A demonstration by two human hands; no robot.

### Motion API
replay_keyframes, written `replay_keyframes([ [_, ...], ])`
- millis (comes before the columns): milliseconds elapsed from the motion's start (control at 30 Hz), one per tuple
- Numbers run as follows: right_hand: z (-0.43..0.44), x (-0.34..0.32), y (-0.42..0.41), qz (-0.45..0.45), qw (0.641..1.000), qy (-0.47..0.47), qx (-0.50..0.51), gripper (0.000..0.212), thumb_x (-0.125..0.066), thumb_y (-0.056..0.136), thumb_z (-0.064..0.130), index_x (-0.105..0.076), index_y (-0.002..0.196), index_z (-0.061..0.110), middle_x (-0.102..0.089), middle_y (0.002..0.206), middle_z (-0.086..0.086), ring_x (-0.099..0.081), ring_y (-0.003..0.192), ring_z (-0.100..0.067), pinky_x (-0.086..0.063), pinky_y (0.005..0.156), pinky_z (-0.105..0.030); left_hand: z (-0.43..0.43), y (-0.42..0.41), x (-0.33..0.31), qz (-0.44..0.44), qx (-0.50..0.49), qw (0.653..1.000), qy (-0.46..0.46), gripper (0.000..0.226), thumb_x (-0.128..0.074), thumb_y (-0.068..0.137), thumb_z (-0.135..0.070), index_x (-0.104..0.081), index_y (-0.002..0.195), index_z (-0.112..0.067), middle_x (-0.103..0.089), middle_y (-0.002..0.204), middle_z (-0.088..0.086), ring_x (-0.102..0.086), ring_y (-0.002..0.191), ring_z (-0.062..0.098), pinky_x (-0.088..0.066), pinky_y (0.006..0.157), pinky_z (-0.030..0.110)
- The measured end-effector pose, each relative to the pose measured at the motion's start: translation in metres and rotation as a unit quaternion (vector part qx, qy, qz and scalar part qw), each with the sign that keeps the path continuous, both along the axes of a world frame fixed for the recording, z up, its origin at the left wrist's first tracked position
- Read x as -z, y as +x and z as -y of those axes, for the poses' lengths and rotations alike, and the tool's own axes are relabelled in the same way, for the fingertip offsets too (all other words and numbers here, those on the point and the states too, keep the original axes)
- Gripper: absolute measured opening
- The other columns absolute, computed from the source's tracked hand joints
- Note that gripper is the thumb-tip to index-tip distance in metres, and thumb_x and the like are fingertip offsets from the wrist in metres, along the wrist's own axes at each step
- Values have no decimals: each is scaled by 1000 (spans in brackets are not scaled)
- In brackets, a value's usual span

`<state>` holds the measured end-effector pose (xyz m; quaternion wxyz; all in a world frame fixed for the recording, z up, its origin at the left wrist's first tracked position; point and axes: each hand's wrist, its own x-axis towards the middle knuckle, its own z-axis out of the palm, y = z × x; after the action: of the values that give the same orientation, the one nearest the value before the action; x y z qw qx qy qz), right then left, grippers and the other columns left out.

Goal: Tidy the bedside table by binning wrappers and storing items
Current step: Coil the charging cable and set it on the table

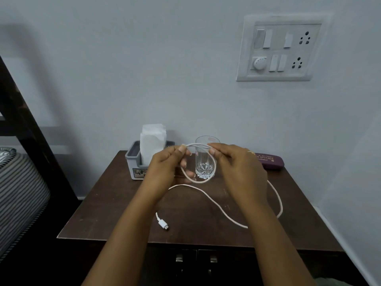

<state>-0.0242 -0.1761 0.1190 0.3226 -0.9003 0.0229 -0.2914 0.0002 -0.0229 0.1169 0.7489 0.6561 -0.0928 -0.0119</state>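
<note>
Nearest on the dark bedside table point(115, 219), the white plug point(162, 223) of the charging cable point(216, 205) lies loose toward the near left. From it the cable runs in slack curves across the middle of the top and out to the right edge, then rises to the hands.

Above the middle of the table, the left hand point(162, 168) pinches the cable between thumb and forefinger, and the right hand point(237, 162) pinches it the same way just beside it. One loop hangs between them.

The cable looks light, soft and limp, so it should coil easily but spring open if let go. It is best held at the gathered top of the loop, with fresh slack fed in by the right hand. The plug end will likely drag and swing, and it should be kept off the glass.

Just behind the loop stands an empty cut glass point(206, 159), fragile and easy to tip. Far left is a grey holder point(134, 162) with tissues point(152, 141). Far right lies a maroon spectacle case point(270, 161).
</note>
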Motion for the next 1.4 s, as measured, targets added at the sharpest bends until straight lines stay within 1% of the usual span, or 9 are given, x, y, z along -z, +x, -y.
replay_keyframes([
  [167, 1, 3, 5, -62, 987, 137, -50, 31, -44, 94, 48, -69, 86, 31, -71, 88, 15, -54, 87, 1, -13, 80, -26, 1, 2, 2, -39, -51, 993, -97, 23, -45, 97, -29, -59, 87, -14, -52, 59, -7, -66, 57, 13, -55, 50, 22],
  [300, -6, 3, 5, -74, 980, 165, -78, 26, -50, 89, 53, -68, 73, 41, -73, 81, 12, -58, 86, 2, -22, 85, -25, 10, 2, 4, -61, -83, 980, -171, 22, -44, 98, -26, -57, 87, -12, -54, 69, -1, -69, 64, 15, -58, 57, 24],
  [367, -11, 4, 8, -44, 973, 199, -109, 17, -57, 89, 41, -68, 76, 46, -74, 80, 10, -66, 85, -7, -42, 92, -40, 17, -1, 4, -77, -83, 968, -225, 22, -42, 99, -25, -55, 89, -10, -56, 73, 1, -70, 67, 14, -59, 63, 25],
  [500, -18, 3, 8, 7, 885, 445, -135, 13, -60, 90, 18, -73, 87, 18, -72, 80, -6, -71, 75, -23, -59, 75, -37, 29, -3, 7, -71, -51, 975, -205, 24, -40, 99, -28, -54, 87, -13, -67, 77, 2, -69, 78, 18, -57, 73, 29],
  [633, -13, 2, 11, 45, 808, 574, -125, 17, -53, 94, 12, -68, 102, 8, -65, 76, -2, -64, 66, -9, -55, 63, -21, 36, -6, 10, -82, -1, 991, -102, 28, -39, 100, -29, -56, 82, -16, -72, 71, -1, -68, 65, 9, -54, 66, 21],
  [900, -11, 3, 11, 41, 793, 589, -150, 20, -50, 95, 10, -65, 108, 14, -69, 84, -3, -66, 75, -6, -54, 72, -16, 50, -10, 9, -147, -16, 971, -190, 27, -42, 99, -29, -56, 81, -16, -74, 75, 1, -67, 70, 9, -50, 67, 20],
  [1033, -12, 2, 12, 97, 781, 599, -146, 22, -52, 94, 7, -64, 112, 10, -69, 87, -4, -67, 80, -8, -55, 75, -17, 53, -17, 5, -89, -60, 992, -70, 29, -44, 98, -31, -65, 84, -17, -61, 52, -15, -52, 53, -5, -40, 57, 13],
  [1133, -7, -1, 10, 146, 823, 534, -130, 22, -53, 94, 7, -65, 111, 14, -70, 89, 0, -69, 83, -7, -54, 78, -18, 47, -20, -1, -57, -22, 997, 42, 32, -45, 97, -31, -68, 80, -17, -48, 39, -15, -46, 46, 0, -36, 48, 14],
  [1400, -10, -5, 4, 163, 886, 419, -116, 21, -50, 95, 11, -65, 104, 24, -68, 94, -4, -67, 82, -3, -51, 68, -11, 44, -28, -6, -205, 172, 963, 16, 36, -36, 98, -46, -59, 100, -18, -72, 77, 9, -72, 69, 26, -60, 64, 37],
])
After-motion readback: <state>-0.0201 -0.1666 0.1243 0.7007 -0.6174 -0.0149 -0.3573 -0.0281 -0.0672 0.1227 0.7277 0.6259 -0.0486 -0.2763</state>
